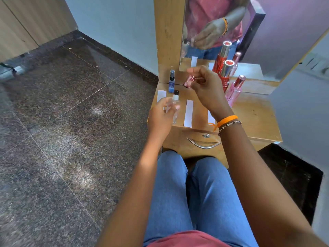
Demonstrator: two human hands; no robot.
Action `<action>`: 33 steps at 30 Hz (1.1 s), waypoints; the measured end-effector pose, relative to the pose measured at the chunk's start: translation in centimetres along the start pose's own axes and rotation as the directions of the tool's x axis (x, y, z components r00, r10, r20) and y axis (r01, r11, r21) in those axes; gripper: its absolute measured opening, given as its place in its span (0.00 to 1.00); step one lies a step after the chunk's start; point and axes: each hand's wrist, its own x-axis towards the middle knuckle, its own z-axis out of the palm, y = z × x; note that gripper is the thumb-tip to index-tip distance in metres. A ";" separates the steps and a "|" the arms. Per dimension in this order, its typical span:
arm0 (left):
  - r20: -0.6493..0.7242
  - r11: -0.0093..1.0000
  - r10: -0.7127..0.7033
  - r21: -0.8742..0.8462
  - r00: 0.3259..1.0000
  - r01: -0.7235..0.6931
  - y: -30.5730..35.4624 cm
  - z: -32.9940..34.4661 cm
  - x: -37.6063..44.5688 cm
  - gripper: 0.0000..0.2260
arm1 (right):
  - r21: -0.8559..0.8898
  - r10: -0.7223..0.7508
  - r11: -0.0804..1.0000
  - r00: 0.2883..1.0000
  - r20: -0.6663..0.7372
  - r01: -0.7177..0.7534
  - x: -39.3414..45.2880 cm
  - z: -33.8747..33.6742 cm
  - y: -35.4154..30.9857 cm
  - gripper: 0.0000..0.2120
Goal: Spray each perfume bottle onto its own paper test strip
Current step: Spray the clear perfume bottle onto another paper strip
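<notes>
1. A blue bottle (172, 81), a red bottle (224, 75) and a pink bottle (235, 90) stand at the back of the wooden worktop (256, 114), by the mirror (267, 32).
2. The right hand (207, 88), fingers pinched on a small pink cap (188, 81), covers part of one paper strip (211, 118).
3. The left hand (160, 118) has its fingers wrapped round a clear bottle (175, 106) above the worktop's left edge, between two white strips (188, 113).

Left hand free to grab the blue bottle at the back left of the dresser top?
Probably not as is: the left hand already holds a clear bottle. The blue bottle stands just beyond with nothing between, so the path looks open once the hand is emptied.
</notes>
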 end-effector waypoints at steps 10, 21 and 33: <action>-0.063 0.996 -0.051 -0.074 0.997 0.046 -0.4 -0.7 0.4 0.10 | -0.392 0.001 0.920 0.998 0.057 0.022 1.1 3.1 4.6 0.15; 0.185 0.976 0.050 -0.216 0.982 -0.009 1.4 1.4 0.3 0.11 | 0.024 0.032 0.999 0.976 0.217 -0.038 -7.9 -0.2 3.0 0.19; -0.006 0.884 0.120 0.457 0.993 -0.104 -0.6 5.4 1.7 0.14 | 0.092 0.147 0.983 0.979 0.139 -0.161 -8.8 -3.4 3.9 0.17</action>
